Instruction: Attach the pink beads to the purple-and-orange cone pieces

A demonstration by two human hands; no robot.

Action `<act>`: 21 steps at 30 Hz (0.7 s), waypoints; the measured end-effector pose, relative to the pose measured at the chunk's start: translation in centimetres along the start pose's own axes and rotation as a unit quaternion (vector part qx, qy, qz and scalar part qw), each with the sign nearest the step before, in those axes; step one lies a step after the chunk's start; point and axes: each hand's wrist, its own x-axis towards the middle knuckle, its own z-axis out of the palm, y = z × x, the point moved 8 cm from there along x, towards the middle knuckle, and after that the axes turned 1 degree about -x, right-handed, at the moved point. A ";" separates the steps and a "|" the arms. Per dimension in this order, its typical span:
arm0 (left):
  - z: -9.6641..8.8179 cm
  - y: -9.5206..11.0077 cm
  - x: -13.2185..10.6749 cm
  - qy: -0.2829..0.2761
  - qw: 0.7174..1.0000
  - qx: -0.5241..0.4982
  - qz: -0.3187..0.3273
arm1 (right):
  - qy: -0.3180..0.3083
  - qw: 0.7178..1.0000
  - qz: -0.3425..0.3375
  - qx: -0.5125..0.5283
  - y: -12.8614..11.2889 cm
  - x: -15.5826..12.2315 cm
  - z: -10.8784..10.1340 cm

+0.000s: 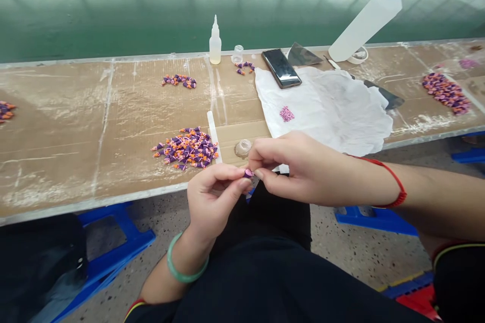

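Note:
My left hand [214, 197] pinches a tiny purple piece [248, 173] between thumb and forefinger, just below the table's front edge. My right hand [299, 166] meets it from the right, fingers pinched at the same piece; a red cord sits on that wrist and a green bangle on the left one. A pile of small purple-and-orange pieces [187, 149] lies on the cardboard-covered table [76, 131] just beyond my left hand. A small heap of pink beads [287, 113] rests on a white sheet [333, 111] above my right hand.
A small glue bottle [215, 43], a clear cap [243, 148], a white stick [213, 133], a black phone [281, 67] and a large squeeze bottle with a blue nozzle [367, 22] stand on the table. More purple-orange piles [447, 92] lie right, centre back and far left. Blue stools [113, 247] stand below.

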 end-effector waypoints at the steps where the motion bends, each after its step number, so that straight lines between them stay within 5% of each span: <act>1: 0.0 0.0 0.0 0.003 1.000 0.002 0.003 | 0.003 1.000 -0.002 -0.005 0.0 0.0 0.0; 13: 0.1 -0.4 0.0 0.003 1.000 0.003 0.003 | 0.047 0.997 -0.045 -0.053 -0.5 -0.4 -0.1; 21: 2.4 0.8 0.4 -0.122 0.991 -0.037 0.036 | 0.059 0.997 -0.056 -0.014 -1.7 -2.1 -1.8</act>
